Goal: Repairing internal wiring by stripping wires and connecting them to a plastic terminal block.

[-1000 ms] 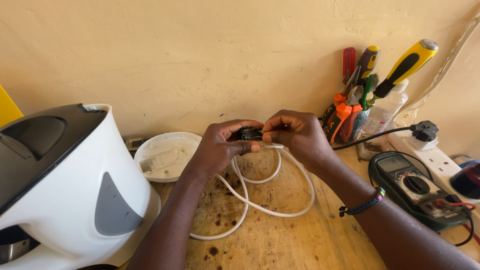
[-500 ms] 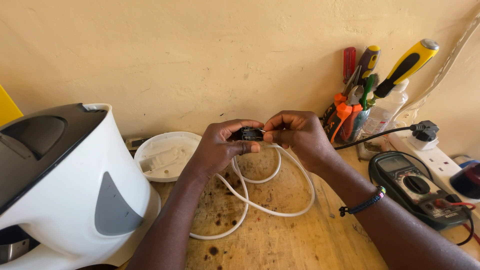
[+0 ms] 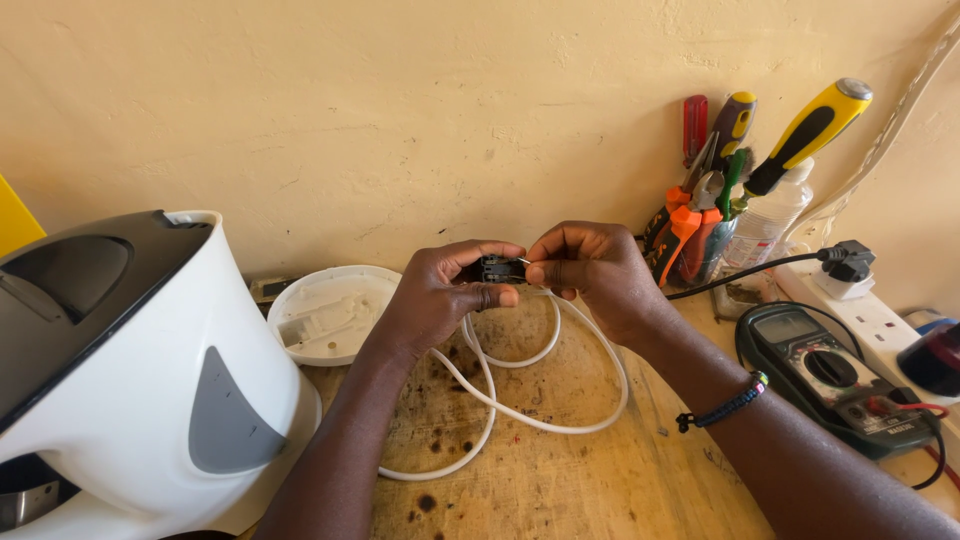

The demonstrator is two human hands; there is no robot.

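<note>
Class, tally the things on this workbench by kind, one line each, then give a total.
Screwdrivers: 3
Pliers: 2
Multimeter: 1
Kettle: 1
Kettle base: 1
White cord: 1
Black connector held in both hands: 1
Power strip: 1
Total: 11

The one screen in view belongs to the multimeter [image 3: 835, 378], a dark handheld meter with a green rim lying flat on the wooden worktop [image 3: 560, 480] at the far right. Its screen [image 3: 782, 325] is a small grey-green rectangle at the meter's top end, the end nearest the wall, with the round dial just below it. What it displays is too small to tell. Up and left of the multimeter, a clear plastic bottle [image 3: 768, 222] stands against the wall beside a holder of tools; whether it carries a label cannot be told. A white power strip [image 3: 875, 315] lies just right of the multimeter.
</note>
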